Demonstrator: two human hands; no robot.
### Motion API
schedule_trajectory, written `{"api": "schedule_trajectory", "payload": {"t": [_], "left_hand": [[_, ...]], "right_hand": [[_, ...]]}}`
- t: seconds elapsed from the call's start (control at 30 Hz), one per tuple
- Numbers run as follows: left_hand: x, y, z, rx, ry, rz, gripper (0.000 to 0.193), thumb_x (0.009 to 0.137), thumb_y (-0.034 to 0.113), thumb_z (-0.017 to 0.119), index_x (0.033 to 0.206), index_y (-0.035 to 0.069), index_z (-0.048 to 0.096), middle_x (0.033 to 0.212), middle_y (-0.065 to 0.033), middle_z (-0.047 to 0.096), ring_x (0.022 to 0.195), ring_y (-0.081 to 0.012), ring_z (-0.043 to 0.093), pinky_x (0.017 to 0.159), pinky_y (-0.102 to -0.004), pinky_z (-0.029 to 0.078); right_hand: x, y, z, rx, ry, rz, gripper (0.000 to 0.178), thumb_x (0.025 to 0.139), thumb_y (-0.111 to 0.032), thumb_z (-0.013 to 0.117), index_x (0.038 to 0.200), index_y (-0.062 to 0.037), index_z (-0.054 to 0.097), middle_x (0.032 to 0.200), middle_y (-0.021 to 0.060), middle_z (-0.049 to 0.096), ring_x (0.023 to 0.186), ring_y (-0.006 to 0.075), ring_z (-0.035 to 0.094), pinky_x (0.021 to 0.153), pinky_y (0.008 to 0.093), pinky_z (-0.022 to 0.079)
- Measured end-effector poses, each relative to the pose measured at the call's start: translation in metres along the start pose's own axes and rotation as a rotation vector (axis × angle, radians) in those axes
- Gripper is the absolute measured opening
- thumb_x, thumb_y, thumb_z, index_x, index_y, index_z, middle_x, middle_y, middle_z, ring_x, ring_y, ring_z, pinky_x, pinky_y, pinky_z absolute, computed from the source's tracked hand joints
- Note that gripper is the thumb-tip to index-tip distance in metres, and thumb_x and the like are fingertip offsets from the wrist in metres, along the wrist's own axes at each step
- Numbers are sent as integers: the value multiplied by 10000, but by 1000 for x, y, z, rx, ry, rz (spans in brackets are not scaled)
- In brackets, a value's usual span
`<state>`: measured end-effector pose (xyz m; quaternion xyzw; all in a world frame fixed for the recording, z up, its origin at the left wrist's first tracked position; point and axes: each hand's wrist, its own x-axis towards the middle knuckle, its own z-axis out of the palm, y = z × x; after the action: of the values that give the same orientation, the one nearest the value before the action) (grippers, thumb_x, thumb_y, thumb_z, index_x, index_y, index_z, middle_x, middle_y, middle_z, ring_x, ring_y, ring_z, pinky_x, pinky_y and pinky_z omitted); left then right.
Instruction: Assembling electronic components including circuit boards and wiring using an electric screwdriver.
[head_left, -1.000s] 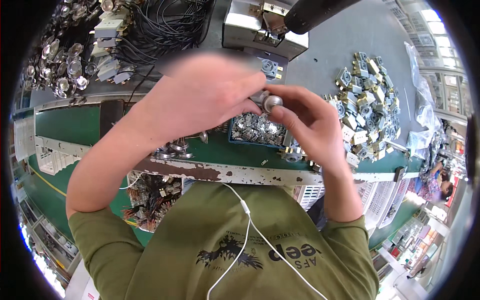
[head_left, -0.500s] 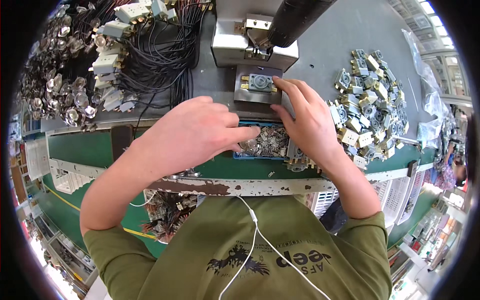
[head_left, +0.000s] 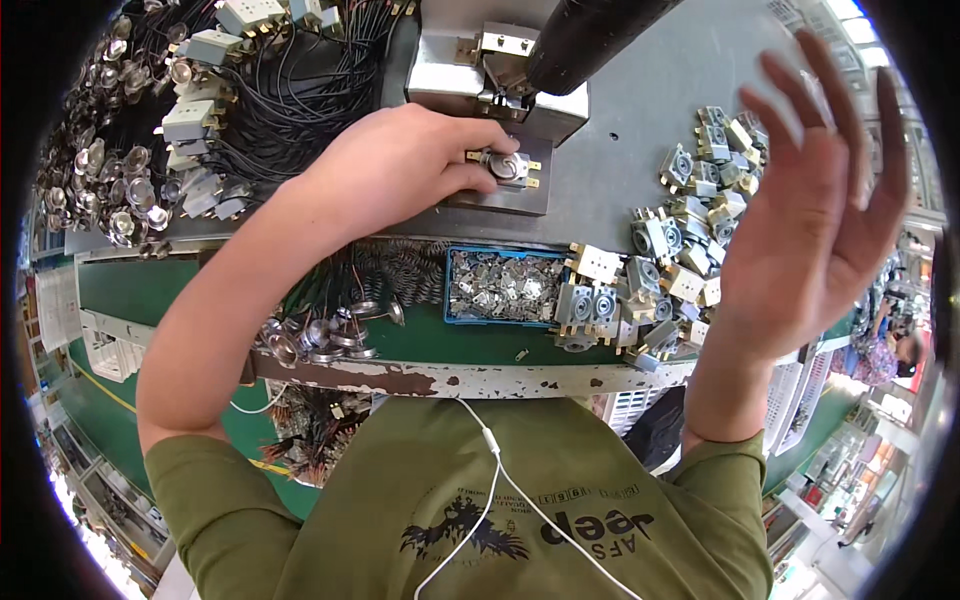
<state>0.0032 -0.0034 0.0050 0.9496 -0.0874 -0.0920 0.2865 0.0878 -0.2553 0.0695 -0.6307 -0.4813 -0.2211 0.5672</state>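
Note:
A small grey block with brass tabs (head_left: 512, 181) lies on the metal plate (head_left: 520, 205) in front of the press head, and a round shiny metal piece (head_left: 503, 166) is on top of it. The thumb and fingers of my left hand (head_left: 415, 150) close around its left end; the fingers partly cover it. Off to the right, my right hand (head_left: 800, 240) is raised above the pile of grey blocks (head_left: 690, 240). Its fingers are spread, and nothing is in it.
The metal press (head_left: 500, 90) with a black handle (head_left: 595, 40) stands at the back. Nearer sits a blue tray (head_left: 500, 320) of small metal parts. Shiny round caps (head_left: 325, 335) and dark springs (head_left: 405, 270) lie left of it. Black wires (head_left: 300, 110) and wired caps (head_left: 125, 190) crowd the left.
My left hand has moved from the blue tray up to the grey block on the plate, where a round metal piece now shows. My right hand has left the block, rising rightward with fingers spread.

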Motion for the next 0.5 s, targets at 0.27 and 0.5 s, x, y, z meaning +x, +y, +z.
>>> {"api": "schedule_trajectory", "payload": {"t": [0.27, 0.5], "left_hand": [[0, -4, 5, -20, 34, 42, 298, 951, 301, 692, 1230, 199, 700, 950, -117, 752, 919, -335, 714, 773, -445, 563], [-6, -6, 16, 145, 141, 108, 320, 966, 307, 664, 1260, 179, 662, 967, -113, 746, 921, -331, 716, 764, -452, 568]], "right_hand": [[45, 37, 43, 68, 305, 168, 390, 1054, -158, 564, 1361, 55, 451, 1200, 273, 636, 964, 301, 677, 791, 434, 574], [33, 1, 29, 91, 352, 200, 307, 1021, -158, 624, 1231, 35, 509, 1076, 223, 649, 818, 249, 652, 684, 383, 548]]}}
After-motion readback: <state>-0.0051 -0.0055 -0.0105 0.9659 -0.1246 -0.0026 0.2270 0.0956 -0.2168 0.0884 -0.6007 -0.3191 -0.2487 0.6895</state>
